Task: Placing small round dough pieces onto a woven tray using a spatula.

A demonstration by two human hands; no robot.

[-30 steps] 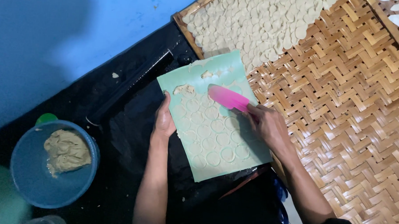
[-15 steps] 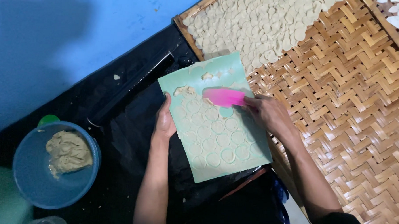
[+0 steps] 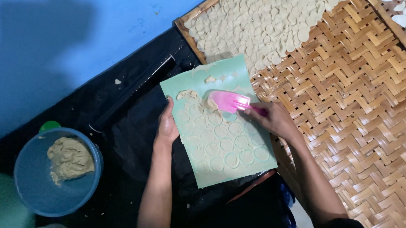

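A: State the hand positions.

B: The left hand [image 3: 167,126] grips the left edge of the green mould sheet [image 3: 220,141], fingers curled around it. The right hand [image 3: 274,121] is closed around the handle of the pink spatula [image 3: 228,101], whose blade lies flat near the sheet's top edge.

A: Sheet location?

B: On the black surface [image 3: 130,138], its right edge against the woven bamboo tray [image 3: 356,110]. A blue bowl [image 3: 25,188] of dough [image 3: 68,158] stands at the surface's left end.

One green mould sheet [image 3: 228,160], one pink spatula [image 3: 228,101], one blue bowl [image 3: 29,195], two hands.
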